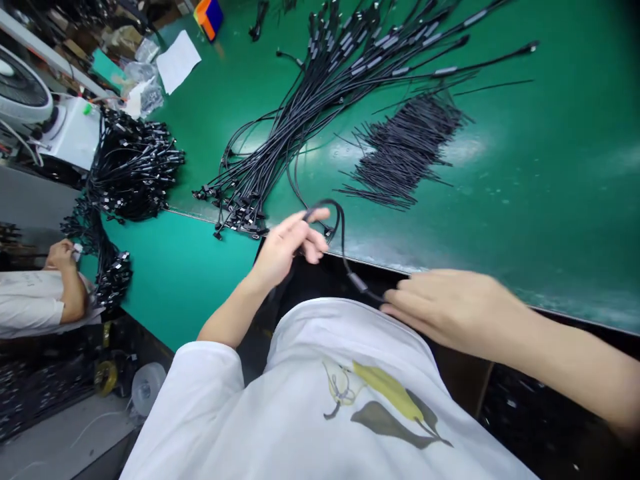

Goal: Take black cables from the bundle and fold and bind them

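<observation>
A black cable with a grey sleeve near one end runs between my two hands, in front of the table edge. My left hand pinches it where it bends into a loop. At the other end, my right hand has its fingers closed on the cable just past the grey sleeve; the tip is hidden. Beyond my left hand lies a long bundle of black cables with connectors at both ends. Right of that bundle is a pile of thin black ties or strips.
A green table spans the view. At left are heaped cable bundles, a white fan, a paper sheet and plastic bags. An orange and blue object stands at the back. Another person's arm works at far left.
</observation>
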Motion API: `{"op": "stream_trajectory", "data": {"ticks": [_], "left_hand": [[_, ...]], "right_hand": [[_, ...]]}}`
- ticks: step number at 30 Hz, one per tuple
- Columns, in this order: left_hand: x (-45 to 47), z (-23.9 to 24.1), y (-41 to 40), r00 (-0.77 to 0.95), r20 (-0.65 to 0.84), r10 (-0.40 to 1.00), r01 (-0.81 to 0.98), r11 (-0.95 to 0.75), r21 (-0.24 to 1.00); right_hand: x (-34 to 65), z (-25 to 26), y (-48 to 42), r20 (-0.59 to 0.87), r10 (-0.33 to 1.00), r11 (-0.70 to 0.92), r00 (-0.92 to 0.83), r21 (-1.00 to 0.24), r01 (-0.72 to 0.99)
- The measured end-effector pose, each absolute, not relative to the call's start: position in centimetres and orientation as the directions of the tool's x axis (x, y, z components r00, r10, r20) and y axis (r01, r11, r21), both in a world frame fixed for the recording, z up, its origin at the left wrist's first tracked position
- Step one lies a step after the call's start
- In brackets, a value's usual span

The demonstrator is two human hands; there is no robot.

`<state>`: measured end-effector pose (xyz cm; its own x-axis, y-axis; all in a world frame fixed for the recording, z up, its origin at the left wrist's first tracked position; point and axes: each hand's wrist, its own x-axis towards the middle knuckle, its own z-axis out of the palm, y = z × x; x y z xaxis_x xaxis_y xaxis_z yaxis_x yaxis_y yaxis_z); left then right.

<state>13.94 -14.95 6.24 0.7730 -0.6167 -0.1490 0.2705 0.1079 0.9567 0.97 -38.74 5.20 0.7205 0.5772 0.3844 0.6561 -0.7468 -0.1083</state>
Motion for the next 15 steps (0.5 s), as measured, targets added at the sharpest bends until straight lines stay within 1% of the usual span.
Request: {"op": "stream_trajectory", "data": {"ticks": [1, 3, 5, 6, 7, 8, 9, 10, 11, 12, 13, 15], "left_hand": [[13.2, 6.0, -15.5, 0.724, -0.146, -0.674, 0.24, 0.047, 0.97], [11.9, 5.6, -16.2, 0.632, -0.16, -0.758, 0.159, -0.076, 0.984], [11.3, 5.4, -16.4, 0.56, -0.191, -0.806, 0.115, -0.152, 0.982], [11.3, 5.4, -16.4, 0.536, -0.206, -0.819, 0.131, -0.16, 0.978], [11.3, 5.4, -16.3, 0.522, -0.215, -0.826, 0.175, -0.142, 0.974], [11.5, 5.4, -16.3, 0.52, -0.216, -0.827, 0.236, -0.104, 0.966], [11.6, 5.4, -16.3, 0.528, -0.216, -0.821, 0.301, -0.057, 0.952], [11.7, 5.3, -16.3, 0.547, -0.219, -0.808, 0.358, -0.011, 0.934], [11.7, 5.1, -16.5, 0.568, -0.228, -0.791, 0.406, 0.028, 0.913], [11.7, 4.8, -16.8, 0.584, -0.244, -0.774, 0.444, 0.052, 0.895], [11.6, 4.2, -17.1, 0.599, -0.26, -0.757, 0.465, 0.064, 0.883], [11.3, 2.7, -17.8, 0.636, -0.282, -0.719, 0.455, 0.053, 0.889]], "right_hand": [[1.4, 5.5, -37.8, 0.385, 0.588, -0.715, 0.712, -0.164, 0.679], [2.8, 5.9, -36.9, 0.408, 0.529, -0.701, 0.744, -0.284, 0.654], [4.5, 5.7, -37.2, 0.415, 0.405, -0.683, 0.815, -0.455, 0.571], [5.3, 5.5, -37.5, 0.404, 0.317, -0.654, 0.858, -0.562, 0.506], [5.9, 5.0, -37.8, 0.386, 0.211, -0.597, 0.898, -0.676, 0.431], [6.2, 4.4, -37.9, 0.359, 0.094, -0.507, 0.929, -0.785, 0.355], [6.4, 3.6, -37.9, 0.315, -0.022, -0.388, 0.949, -0.877, 0.282], [6.4, 2.8, -37.6, 0.242, -0.095, -0.251, 0.966, -0.944, 0.212], [6.3, 2.0, -37.1, 0.15, -0.121, -0.111, 0.981, -0.984, 0.137], [6.1, 1.4, -36.5, 0.057, -0.115, 0.025, 0.992, -0.998, 0.06], [5.8, 0.8, -35.8, -0.027, -0.103, 0.155, 0.994, -0.988, -0.011], [5.4, 0.4, -34.4, -0.164, -0.116, 0.413, 0.98, -0.905, -0.103]]}}
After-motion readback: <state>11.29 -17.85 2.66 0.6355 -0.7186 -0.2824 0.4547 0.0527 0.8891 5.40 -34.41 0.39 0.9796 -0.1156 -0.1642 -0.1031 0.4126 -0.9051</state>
